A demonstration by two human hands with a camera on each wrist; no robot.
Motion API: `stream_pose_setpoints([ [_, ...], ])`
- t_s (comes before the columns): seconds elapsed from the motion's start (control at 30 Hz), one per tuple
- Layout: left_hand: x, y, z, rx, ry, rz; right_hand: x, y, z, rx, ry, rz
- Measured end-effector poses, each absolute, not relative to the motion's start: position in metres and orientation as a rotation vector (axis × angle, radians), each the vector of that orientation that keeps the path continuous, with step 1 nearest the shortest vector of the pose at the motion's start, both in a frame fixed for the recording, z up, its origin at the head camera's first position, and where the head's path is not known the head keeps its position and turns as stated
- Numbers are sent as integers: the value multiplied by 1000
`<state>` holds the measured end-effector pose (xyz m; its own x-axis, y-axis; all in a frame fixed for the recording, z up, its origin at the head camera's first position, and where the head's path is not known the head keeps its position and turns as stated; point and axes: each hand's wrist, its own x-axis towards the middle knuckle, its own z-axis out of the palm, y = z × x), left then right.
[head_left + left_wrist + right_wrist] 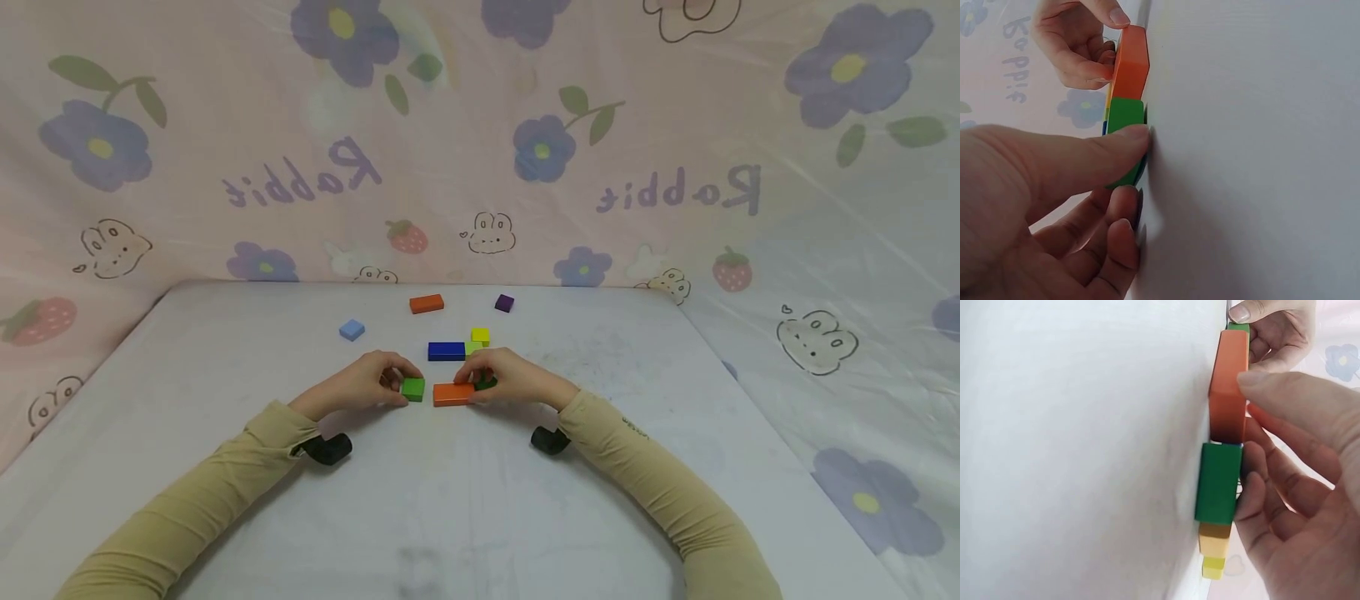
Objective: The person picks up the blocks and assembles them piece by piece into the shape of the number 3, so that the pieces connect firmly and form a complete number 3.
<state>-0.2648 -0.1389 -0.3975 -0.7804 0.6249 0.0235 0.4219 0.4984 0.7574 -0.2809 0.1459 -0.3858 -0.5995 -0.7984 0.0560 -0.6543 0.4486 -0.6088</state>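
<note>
My left hand [373, 382] pinches a small green block [413, 389] between thumb and fingers on the white table. To its right, my right hand [512, 377] grips a longer orange block [452, 395], its thumb on the near side. In the head view a narrow gap separates these two blocks. A dark green block [1218, 483] stands by the orange block's right end, partly hidden by the right hand in the head view. Just behind lie a long dark blue block [446, 352] and a lime block [473, 349], with a yellow block [480, 336] behind the lime one.
Farther back on the table [225, 350] are a light blue block [352, 330], a red-orange block [427, 304] and a purple block [505, 303]. A patterned cloth [450, 167] hangs behind. Black wrist devices [330, 450] sit under both sleeves.
</note>
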Motion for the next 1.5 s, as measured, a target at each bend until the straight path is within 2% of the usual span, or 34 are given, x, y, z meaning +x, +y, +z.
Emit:
stream_pose_setpoints([
  [1.5,-263,-126,-396,856,2489,1127,-280,146,-385,-1252,2434,-912],
])
